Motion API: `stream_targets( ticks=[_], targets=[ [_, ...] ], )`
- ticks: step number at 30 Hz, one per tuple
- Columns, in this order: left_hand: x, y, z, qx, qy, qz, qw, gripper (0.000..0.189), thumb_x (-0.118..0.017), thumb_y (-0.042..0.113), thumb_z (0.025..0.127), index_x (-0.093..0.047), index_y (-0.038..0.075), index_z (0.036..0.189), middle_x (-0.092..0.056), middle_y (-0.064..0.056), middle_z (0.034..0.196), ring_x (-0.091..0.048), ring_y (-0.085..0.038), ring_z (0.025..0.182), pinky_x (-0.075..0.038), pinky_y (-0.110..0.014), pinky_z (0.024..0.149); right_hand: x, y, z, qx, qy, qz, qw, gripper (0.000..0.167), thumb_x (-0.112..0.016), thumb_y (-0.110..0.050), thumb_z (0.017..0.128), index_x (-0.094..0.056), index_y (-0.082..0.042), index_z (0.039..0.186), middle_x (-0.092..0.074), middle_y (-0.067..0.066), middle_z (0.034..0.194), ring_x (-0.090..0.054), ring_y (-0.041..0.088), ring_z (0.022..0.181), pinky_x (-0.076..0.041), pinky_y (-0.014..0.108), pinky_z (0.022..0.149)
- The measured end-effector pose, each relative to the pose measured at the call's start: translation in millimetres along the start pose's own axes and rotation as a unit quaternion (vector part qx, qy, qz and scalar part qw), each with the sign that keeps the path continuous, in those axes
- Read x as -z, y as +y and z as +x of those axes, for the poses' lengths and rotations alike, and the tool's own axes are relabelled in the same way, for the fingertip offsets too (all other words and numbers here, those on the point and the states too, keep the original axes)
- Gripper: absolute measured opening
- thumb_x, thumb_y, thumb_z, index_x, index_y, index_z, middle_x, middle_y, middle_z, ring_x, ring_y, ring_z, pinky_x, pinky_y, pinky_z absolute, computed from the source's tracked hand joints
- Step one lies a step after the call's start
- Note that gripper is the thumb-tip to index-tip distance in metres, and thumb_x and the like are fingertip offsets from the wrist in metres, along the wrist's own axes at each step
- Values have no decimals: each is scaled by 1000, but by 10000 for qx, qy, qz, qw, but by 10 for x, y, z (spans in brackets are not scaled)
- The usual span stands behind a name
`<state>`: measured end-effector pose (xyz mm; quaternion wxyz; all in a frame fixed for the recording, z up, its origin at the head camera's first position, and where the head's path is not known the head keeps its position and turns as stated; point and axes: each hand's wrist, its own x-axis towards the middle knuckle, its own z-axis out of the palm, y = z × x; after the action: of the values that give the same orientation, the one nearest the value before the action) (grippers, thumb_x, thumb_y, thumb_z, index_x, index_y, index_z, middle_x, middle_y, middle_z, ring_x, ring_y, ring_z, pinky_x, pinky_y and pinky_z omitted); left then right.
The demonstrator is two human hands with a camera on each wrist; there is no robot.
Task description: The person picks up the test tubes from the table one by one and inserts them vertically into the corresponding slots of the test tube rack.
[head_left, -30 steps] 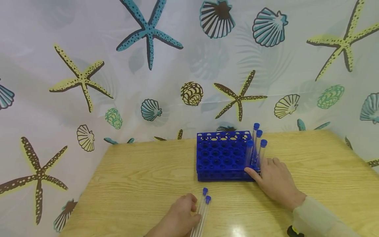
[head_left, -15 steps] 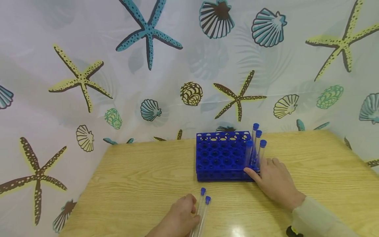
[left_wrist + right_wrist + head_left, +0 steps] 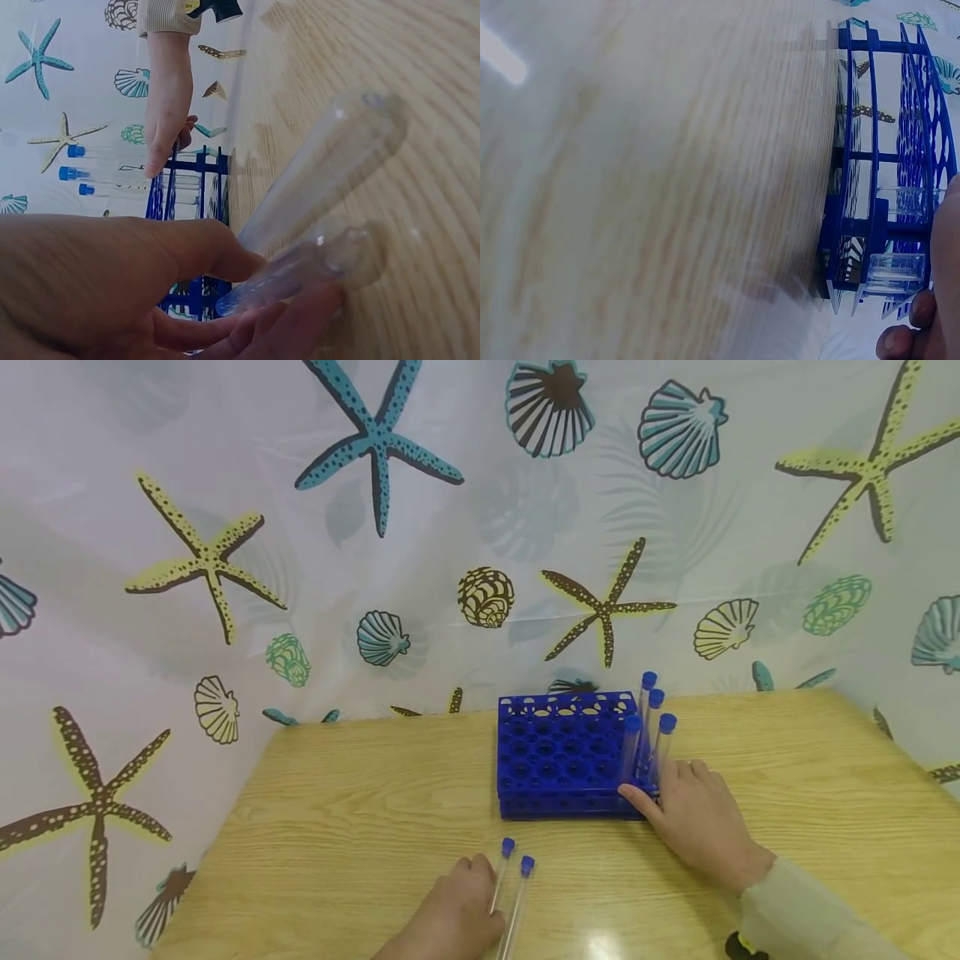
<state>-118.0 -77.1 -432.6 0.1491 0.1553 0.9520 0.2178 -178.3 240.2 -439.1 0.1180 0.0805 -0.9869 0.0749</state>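
My left hand (image 3: 456,912) pinches a clear test tube (image 3: 500,881) with a blue cap between thumb and fingers, low over the table. Just to its right lies a second capped test tube (image 3: 514,910); in the left wrist view the held tube's rounded end (image 3: 349,255) sits beside that of the other one. A blue test tube rack (image 3: 558,768) stands farther back, and several blue-capped tubes (image 3: 662,752) rise from its right end. My right hand (image 3: 703,822) grips the rack's front right corner, thumb on the front edge. The right wrist view shows the rack's tiers (image 3: 874,157) from the side.
The wooden table (image 3: 360,810) reaches back to a hanging cloth (image 3: 427,552) printed with starfish and shells. Most of the rack's holes, left of the tubes, hold nothing. A small black and yellow item (image 3: 744,946) shows by the right sleeve (image 3: 806,910).
The left test tube has shifted slightly left, apart from the other tube, as my left hand's fingers have drawn in around it. My right hand and the rack have stayed still.
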Motion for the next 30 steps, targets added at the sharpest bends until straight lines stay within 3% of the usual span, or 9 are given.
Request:
stream_targets(
  ticks=[5,10,14,22,30],
  targets=[
    [22,-37,5,-106,-158,-118,9997,31,-68,12,79,-57,0,106,-55,-6,89,-57,-20,76,-52,-34,67,0,-8,-2,-19,29,15,10000,61,-44,-65,97,-50,-8,77,-47,4,69,-48,27,70,-39,44,66],
    [45,-66,2,-35,-340,-631,9974,28,-64,9,79,-55,3,105,-52,-3,88,-51,-16,77,-49,-33,67,-1,-8,-1,-24,30,14,10000,61,-43,-64,97,-50,-8,77,-47,4,69,-49,27,70,-39,45,66],
    [49,-79,-19,-81,-287,-868,9958,28,-61,8,76,-54,5,103,-49,-2,86,-47,-15,75,-45,-31,65,-10,-4,2,-8,14,26,10000,61,-43,-64,98,-50,-7,77,-47,4,69,-49,27,71,-40,46,66],
    [59,-74,-50,-218,-19,-900,9957,25,-61,6,71,-52,10,94,-47,0,84,-45,-14,73,-42,-29,64,0,-2,-5,-30,-9,12,10000,62,-43,-64,97,-51,-7,77,-47,5,69,-50,28,71,-41,47,68],
    [147,-26,-10,-335,108,-964,9947,31,-63,7,75,-56,5,105,-52,-1,88,-50,-13,76,-46,-28,66,-13,2,6,-1,0,46,10000,63,-42,-64,98,-53,-5,80,-49,6,70,-51,30,73,-42,49,69]
  ],
)
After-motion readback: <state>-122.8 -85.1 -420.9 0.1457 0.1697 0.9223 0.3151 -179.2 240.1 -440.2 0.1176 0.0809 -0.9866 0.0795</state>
